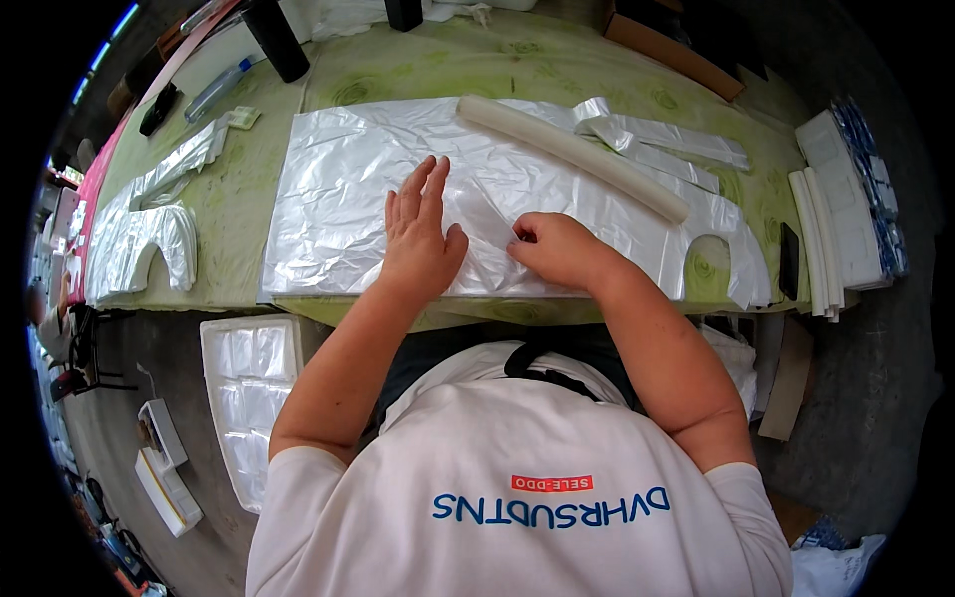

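A stack of thin, glossy white plastic bags (pixel 338 189) with cut-out handles lies flat along the table's near edge. My left hand (pixel 423 229) is over the middle of the stack, its fingers stretched out and holding nothing. Close by on the right, my right hand (pixel 559 247) has its thumb and fingers pinched together on a raised fold of translucent plastic bag (pixel 484 221). This fold stands up between my two hands. A long whitish roll (pixel 572 159) rests slantwise across the stack, beyond my right hand.
More white bags (pixel 144 234) lie at the left. A clear bottle (pixel 217 92) and a black cylinder (pixel 276 42) stand or lie farther back. A cardboard box (pixel 681 50) is at the back right; white rolls (pixel 818 239) sit at the right edge. A white tray (pixel 249 398) is below the table.
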Action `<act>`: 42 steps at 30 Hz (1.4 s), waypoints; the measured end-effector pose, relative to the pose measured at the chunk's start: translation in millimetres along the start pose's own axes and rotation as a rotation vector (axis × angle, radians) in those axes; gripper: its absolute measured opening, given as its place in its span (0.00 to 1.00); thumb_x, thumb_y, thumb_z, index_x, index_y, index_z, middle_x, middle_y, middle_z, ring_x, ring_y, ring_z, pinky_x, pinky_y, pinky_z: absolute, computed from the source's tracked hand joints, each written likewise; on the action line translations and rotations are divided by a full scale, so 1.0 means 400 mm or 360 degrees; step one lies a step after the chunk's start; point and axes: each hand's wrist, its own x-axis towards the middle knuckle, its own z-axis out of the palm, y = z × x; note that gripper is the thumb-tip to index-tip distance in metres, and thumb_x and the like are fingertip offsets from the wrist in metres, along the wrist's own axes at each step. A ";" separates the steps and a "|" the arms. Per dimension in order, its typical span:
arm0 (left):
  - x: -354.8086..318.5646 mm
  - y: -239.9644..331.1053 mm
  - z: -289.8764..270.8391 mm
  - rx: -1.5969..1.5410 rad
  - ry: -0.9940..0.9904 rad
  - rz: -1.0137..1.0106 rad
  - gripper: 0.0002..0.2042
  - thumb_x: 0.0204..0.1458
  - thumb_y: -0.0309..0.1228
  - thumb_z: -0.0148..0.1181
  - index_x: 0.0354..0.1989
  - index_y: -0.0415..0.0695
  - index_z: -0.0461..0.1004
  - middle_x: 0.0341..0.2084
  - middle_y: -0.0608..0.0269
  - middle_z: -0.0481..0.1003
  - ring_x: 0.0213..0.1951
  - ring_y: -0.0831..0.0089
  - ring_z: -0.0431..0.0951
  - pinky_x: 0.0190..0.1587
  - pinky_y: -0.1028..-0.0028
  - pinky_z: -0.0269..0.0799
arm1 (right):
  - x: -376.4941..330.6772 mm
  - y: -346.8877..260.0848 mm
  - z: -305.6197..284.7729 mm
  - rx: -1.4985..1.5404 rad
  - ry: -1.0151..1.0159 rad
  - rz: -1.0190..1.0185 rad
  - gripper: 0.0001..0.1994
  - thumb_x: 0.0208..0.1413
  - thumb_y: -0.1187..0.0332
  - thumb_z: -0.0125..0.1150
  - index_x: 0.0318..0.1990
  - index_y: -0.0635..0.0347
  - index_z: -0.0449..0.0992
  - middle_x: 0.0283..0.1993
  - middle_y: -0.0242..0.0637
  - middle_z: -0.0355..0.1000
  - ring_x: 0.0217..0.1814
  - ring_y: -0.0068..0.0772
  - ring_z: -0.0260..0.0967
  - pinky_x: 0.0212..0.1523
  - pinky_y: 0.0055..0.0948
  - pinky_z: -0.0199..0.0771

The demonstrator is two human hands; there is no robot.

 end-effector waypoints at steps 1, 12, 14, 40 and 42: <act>-0.006 0.006 -0.007 0.0037 0.0094 0.0118 0.40 0.52 0.33 0.62 0.75 0.46 0.51 0.68 0.50 0.60 0.69 0.53 0.61 0.74 0.45 0.43 | 0.003 0.003 0.001 -0.0003 -0.0010 0.0011 0.17 0.55 0.62 0.60 0.47 0.64 0.80 0.45 0.50 0.80 0.47 0.51 0.77 0.51 0.41 0.75; -0.076 0.082 -0.041 0.0092 -0.0756 0.0409 0.46 0.44 0.41 0.72 0.72 0.42 0.57 0.72 0.55 0.57 0.74 0.55 0.53 0.74 0.45 0.43 | -0.084 0.008 0.014 0.0219 -0.0087 0.0061 0.18 0.54 0.68 0.64 0.51 0.67 0.76 0.37 0.38 0.78 0.40 0.28 0.76 0.44 0.29 0.75; -0.103 0.099 -0.037 0.0098 -0.0760 0.0451 0.41 0.42 0.30 0.68 0.70 0.45 0.61 0.71 0.61 0.60 0.73 0.59 0.56 0.74 0.44 0.44 | -0.144 0.027 0.021 0.0404 -0.0139 0.0087 0.19 0.55 0.70 0.64 0.53 0.66 0.75 0.37 0.35 0.77 0.40 0.24 0.74 0.44 0.27 0.75; -0.144 0.101 -0.012 -0.0075 -0.0052 0.0271 0.22 0.41 0.18 0.61 0.46 0.53 0.80 0.49 0.67 0.74 0.54 0.62 0.73 0.65 0.48 0.58 | -0.121 0.104 0.082 -0.0259 0.0742 -0.0992 0.15 0.43 0.73 0.67 0.43 0.52 0.79 0.51 0.34 0.73 0.55 0.45 0.68 0.57 0.42 0.66; -0.146 0.099 -0.013 -0.0114 -0.0090 0.0216 0.22 0.42 0.18 0.61 0.47 0.53 0.80 0.49 0.68 0.73 0.53 0.63 0.73 0.66 0.47 0.58 | -0.131 0.101 0.085 -0.0232 0.0769 -0.0976 0.19 0.43 0.75 0.66 0.46 0.51 0.78 0.54 0.37 0.71 0.56 0.46 0.67 0.59 0.43 0.66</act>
